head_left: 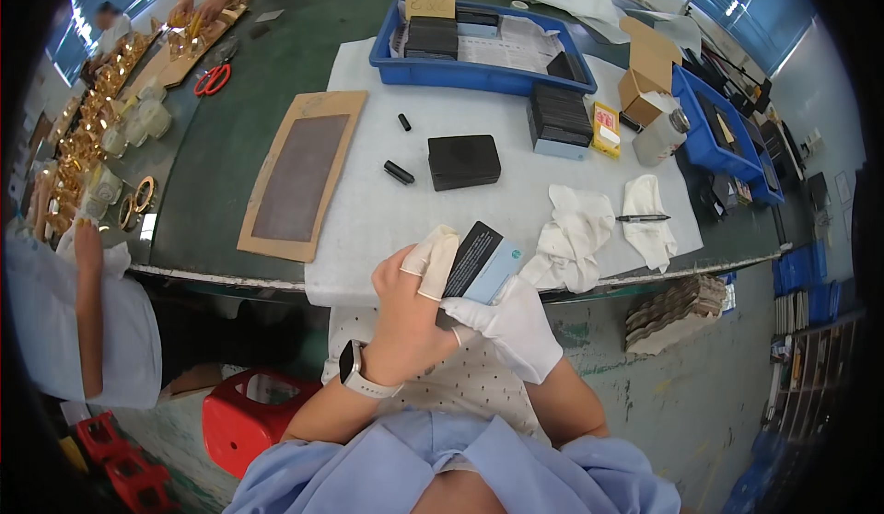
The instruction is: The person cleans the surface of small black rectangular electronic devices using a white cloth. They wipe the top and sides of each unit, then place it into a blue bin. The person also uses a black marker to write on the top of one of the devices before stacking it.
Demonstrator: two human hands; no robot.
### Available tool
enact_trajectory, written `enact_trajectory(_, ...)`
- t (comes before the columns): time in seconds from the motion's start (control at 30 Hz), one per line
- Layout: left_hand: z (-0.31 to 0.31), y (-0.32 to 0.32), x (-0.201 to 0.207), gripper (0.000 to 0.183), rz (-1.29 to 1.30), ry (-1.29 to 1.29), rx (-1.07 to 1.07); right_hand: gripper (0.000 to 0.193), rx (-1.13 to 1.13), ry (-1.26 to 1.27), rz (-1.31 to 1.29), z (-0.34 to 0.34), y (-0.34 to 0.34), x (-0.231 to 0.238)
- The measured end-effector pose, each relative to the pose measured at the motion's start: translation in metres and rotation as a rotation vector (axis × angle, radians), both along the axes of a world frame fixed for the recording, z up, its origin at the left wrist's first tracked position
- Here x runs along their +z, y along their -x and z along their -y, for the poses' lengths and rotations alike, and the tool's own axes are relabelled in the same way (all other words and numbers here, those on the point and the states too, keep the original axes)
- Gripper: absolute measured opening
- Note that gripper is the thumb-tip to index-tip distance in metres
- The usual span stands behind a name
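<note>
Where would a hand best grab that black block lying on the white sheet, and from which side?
Grip the black block by its left and right sides, probably from the near side: it lies flat, broad face up, and looks straight-sided, with bare white sheet in front. The small black cylinder to its left lies apart, which should leave room.

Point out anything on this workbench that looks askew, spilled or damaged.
No spill or damage stands out. Slightly untidy: a white cloth lies crumpled near the right hand, and a pen lies across another white cloth, perhaps set down casually.
</note>
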State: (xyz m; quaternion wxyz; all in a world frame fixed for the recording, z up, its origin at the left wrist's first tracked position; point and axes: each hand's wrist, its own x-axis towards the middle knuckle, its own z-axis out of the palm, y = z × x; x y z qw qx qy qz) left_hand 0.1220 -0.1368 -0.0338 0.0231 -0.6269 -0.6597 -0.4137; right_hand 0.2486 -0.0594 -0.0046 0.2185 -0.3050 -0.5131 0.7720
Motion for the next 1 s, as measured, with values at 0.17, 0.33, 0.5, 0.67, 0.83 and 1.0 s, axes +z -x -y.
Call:
enact_trajectory(0.17, 0.003, 0.006, 0.002, 0.091, 0.163, 0.061, -0.138, 0.038, -0.079, -0.121, 0.051, -0.005, -0.004, -0.002)
enact_trajectory(0.33, 0.007, 0.009, 0.005, 0.087, 0.154, 0.093, -0.235, 0.045, -0.421, -0.34, 0.088, -0.028, -0.022, -0.005)
enact_trajectory(0.5, 0.007, 0.009, 0.005, 0.083, 0.205, 0.097, -0.285, 0.041, -0.511, -0.35, 0.129, -0.041, -0.038, -0.01)
enact_trajectory(0.67, 0.007, 0.008, 0.006, 0.086, 0.2, 0.189, -0.312, 0.038, -0.181, -0.456, 0.022, -0.02, -0.02, 0.009)
enact_trajectory(0.83, 0.011, 0.013, 0.0, 0.098, 0.269, 0.17, -0.163, 0.028, -0.377, -0.586, 0.181, -0.032, -0.017, 0.003)
enact_trajectory(1.0, 0.014, 0.02, -0.003, 0.101, 0.269, 0.152, -0.135, 0.026, -0.451, -0.564, 0.163, -0.035, -0.013, -0.005)
